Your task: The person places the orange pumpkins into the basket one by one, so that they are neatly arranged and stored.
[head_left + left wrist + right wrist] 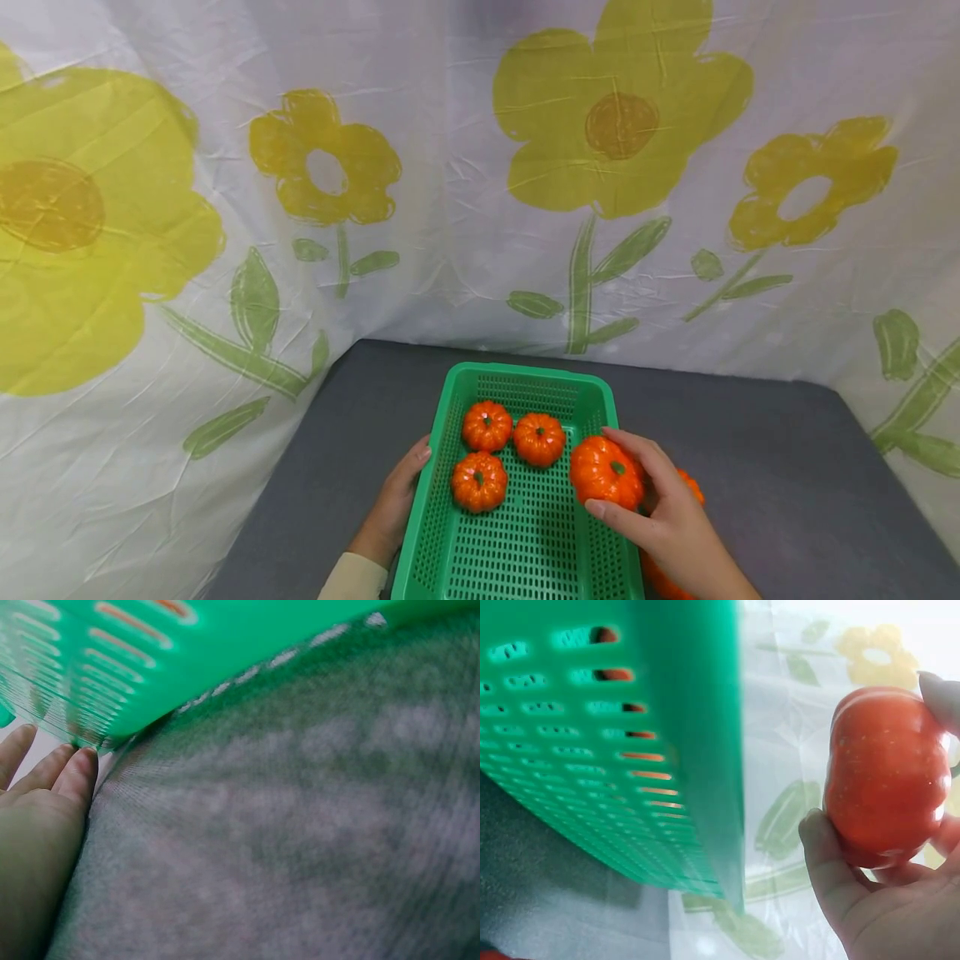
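My right hand [663, 508] grips a small orange toy pumpkin [606, 473] between thumb and fingers, over the right rim of a green plastic basket [517, 542]. In the right wrist view the held pumpkin [885, 776] appears beside the basket wall [690, 750], level with its top part. Three similar pumpkins [480, 482] sit inside the basket, toward its far left part. My left hand [396, 500] rests against the basket's left outer side. The left wrist view has its fingers [75, 776] fairly straight, with the tips at the slotted wall.
More orange pumpkins [663, 583] lie on the dark grey table [780, 500] right of the basket, partly hidden by my right hand and wrist. A white curtain [450, 208] with yellow flowers hangs behind the table and along its sides.
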Motion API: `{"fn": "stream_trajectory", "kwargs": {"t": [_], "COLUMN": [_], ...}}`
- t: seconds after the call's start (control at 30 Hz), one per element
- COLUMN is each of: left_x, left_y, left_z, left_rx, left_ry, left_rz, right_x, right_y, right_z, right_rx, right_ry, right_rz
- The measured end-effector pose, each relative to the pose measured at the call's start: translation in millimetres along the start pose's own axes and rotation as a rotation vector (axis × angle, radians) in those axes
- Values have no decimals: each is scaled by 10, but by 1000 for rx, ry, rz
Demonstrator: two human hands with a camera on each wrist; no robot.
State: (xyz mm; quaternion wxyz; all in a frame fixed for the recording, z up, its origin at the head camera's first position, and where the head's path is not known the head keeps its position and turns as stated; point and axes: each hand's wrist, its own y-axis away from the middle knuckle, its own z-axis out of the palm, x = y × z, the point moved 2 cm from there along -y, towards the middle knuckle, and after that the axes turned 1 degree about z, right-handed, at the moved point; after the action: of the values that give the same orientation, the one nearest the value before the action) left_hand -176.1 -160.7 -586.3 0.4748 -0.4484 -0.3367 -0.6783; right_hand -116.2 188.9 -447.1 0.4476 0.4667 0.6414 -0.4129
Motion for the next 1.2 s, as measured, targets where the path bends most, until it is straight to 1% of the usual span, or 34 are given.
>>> {"fn": "stream_trajectory", "kwargs": {"t": [0.13, 0.23, 0.6, 0.83, 1.1, 1.2], "left_x": [-9, -12, -9, -5, 4, 2], "left_y": [-11, -17, -14, -14, -11, -9], "left_z": [-5, -5, -12, 2, 12, 7], "left_rx": [-12, -20, -6, 2, -16, -18], "left_ry": [-6, -7, -15, -10, 14, 8], "left_rz": [23, 35, 27, 19, 26, 26], "right_x": [-26, -41, -115, -177, -224, -226], "right_y": [-23, -39, -91, -117, -189, -226], "right_z": [25, 29, 16, 55, 138, 173], "right_rx": [-12, -14, -20, -34, -45, -47], "right_ry": [-10, -13, -7, 4, -5, -12], "right_rz": [8, -2, -65, -128, -136, -139]}}
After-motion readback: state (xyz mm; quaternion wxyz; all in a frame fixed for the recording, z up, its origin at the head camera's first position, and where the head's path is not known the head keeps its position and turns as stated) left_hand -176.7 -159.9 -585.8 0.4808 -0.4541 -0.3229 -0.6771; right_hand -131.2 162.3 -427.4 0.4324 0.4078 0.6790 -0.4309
